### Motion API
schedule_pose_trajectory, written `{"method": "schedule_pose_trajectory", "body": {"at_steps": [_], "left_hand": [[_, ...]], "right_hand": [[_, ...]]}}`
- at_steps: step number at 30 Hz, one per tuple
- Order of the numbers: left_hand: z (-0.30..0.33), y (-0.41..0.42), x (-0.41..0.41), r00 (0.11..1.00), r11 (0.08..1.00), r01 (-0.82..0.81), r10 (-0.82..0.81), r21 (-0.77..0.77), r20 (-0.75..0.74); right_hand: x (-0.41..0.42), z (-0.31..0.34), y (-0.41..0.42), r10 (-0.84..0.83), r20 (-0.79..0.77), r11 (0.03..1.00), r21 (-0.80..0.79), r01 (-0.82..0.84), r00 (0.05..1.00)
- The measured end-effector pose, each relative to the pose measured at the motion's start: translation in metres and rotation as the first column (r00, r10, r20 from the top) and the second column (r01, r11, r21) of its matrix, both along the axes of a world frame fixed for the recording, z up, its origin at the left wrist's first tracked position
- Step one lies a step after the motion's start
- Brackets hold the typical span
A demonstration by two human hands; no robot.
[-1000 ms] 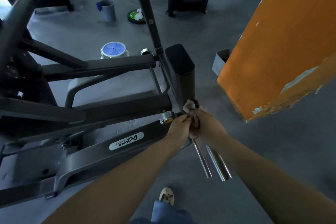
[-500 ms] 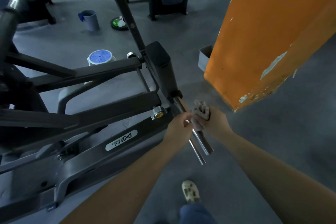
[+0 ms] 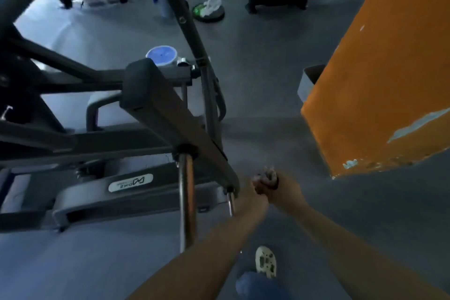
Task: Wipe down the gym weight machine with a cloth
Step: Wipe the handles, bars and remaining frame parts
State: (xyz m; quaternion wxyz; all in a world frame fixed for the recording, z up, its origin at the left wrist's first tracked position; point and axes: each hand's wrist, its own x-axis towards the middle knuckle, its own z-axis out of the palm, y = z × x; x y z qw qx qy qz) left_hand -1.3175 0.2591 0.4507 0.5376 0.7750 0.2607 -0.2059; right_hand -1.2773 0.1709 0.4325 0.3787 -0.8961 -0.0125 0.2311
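Note:
The gym weight machine [image 3: 155, 105] is a dark grey steel frame with a white logo plate, filling the left half of the head view. A long chrome peg [image 3: 187, 202] and a short chrome peg [image 3: 230, 202] stick out toward me. A small crumpled cloth [image 3: 269, 175] is bunched between my hands, just right of the short peg and clear of both pegs. My right hand [image 3: 283, 190] grips the cloth. My left hand [image 3: 253, 196] is curled against it, fingers meeting the cloth and the right hand.
An orange pillar [image 3: 379, 80] stands close on the right with a grey bin [image 3: 308, 80] at its base. Behind the machine are a blue-lidded white bucket [image 3: 162, 56], a blue jug [image 3: 163, 3] and a weight plate [image 3: 209, 11]. My light shoe [image 3: 266, 264] is below my hands.
Both hands have come off the chrome pegs and moved right with the cloth. My view has shifted, so the long peg now lies left of my hands.

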Motion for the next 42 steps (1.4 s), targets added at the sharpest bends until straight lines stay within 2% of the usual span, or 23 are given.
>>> {"method": "schedule_pose_trajectory", "body": {"at_steps": [3, 5, 6, 9, 13, 14, 16, 18, 20, 23, 25, 29, 30, 31, 34, 37, 42], "left_hand": [[-0.057, -0.018, 0.020, 0.982, 0.984, -0.177, 0.173, -0.037, -0.076], [-0.108, -0.021, 0.026, 0.928, 0.935, -0.350, 0.338, -0.061, -0.154], [-0.115, -0.019, 0.028, 0.894, 0.904, -0.423, 0.404, -0.068, -0.193], [-0.116, -0.009, 0.033, 0.783, 0.791, -0.602, 0.557, -0.109, -0.279], [-0.162, 0.004, 0.035, 0.594, 0.569, -0.798, 0.689, -0.197, -0.416], [-0.177, 0.007, 0.034, 0.564, 0.531, -0.822, 0.712, -0.204, -0.418], [-0.203, 0.013, 0.033, 0.542, 0.523, -0.837, 0.760, -0.158, -0.358], [-0.227, 0.018, 0.033, 0.484, 0.488, -0.871, 0.828, -0.062, -0.283], [-0.245, 0.020, 0.031, 0.386, 0.399, -0.917, 0.895, 0.013, -0.222], [-0.271, 0.022, 0.037, 0.271, 0.277, -0.961, 0.946, 0.009, -0.180], [-0.292, 0.026, 0.045, 0.251, 0.251, -0.968, 0.955, -0.020, -0.159], [-0.323, 0.037, 0.060, 0.244, 0.243, -0.970, 0.966, -0.026, -0.082], [-0.328, 0.039, 0.062, 0.279, 0.278, -0.960, 0.956, -0.029, -0.088], [-0.331, 0.039, 0.065, 0.329, 0.324, -0.944, 0.938, -0.055, -0.107], [-0.342, 0.036, 0.070, 0.587, 0.573, -0.809, 0.791, -0.126, -0.174], [-0.360, 0.026, 0.074, 0.710, 0.712, -0.700, 0.686, -0.050, -0.160], [-0.376, 0.022, 0.076, 0.709, 0.703, -0.705, 0.695, -0.100, -0.117]], "right_hand": [[0.026, -0.026, -0.019, 0.109, -0.091, 0.994, -0.008, -0.111, 0.990], [0.038, -0.038, -0.021, 0.150, -0.147, 0.989, 0.017, -0.150, 0.978], [0.043, -0.046, -0.021, 0.185, -0.192, 0.982, 0.063, -0.177, 0.964], [0.048, -0.071, -0.012, 0.245, -0.264, 0.959, 0.208, -0.193, 0.933], [0.056, -0.122, 0.005, 0.241, -0.310, 0.966, 0.170, -0.196, 0.920], [0.057, -0.135, 0.009, 0.263, -0.310, 0.962, 0.157, -0.223, 0.914], [0.059, -0.162, 0.017, 0.242, -0.341, 0.969, 0.128, -0.210, 0.908], [0.059, -0.187, 0.022, 0.158, -0.369, 0.986, 0.111, -0.125, 0.916], [0.058, -0.210, 0.023, 0.058, -0.379, 0.996, 0.089, -0.026, 0.924], [0.060, -0.248, 0.027, -0.021, -0.361, 0.998, 0.053, 0.043, 0.932], [0.063, -0.266, 0.035, -0.074, -0.345, 0.992, 0.073, 0.105, 0.936], [0.079, -0.294, 0.046, -0.068, -0.259, 0.991, 0.096, 0.096, 0.963], [0.083, -0.299, 0.047, -0.022, -0.267, 0.994, 0.101, 0.050, 0.964], [0.088, -0.306, 0.047, 0.041, -0.279, 0.996, 0.093, -0.016, 0.959], [0.094, -0.322, 0.047, 0.207, -0.360, 0.978, 0.041, -0.206, 0.910], [0.094, -0.339, 0.047, 0.229, -0.452, 0.963, -0.027, -0.269, 0.862], [0.102, -0.349, 0.054, 0.195, -0.544, 0.976, 0.025, -0.217, 0.816]]}}
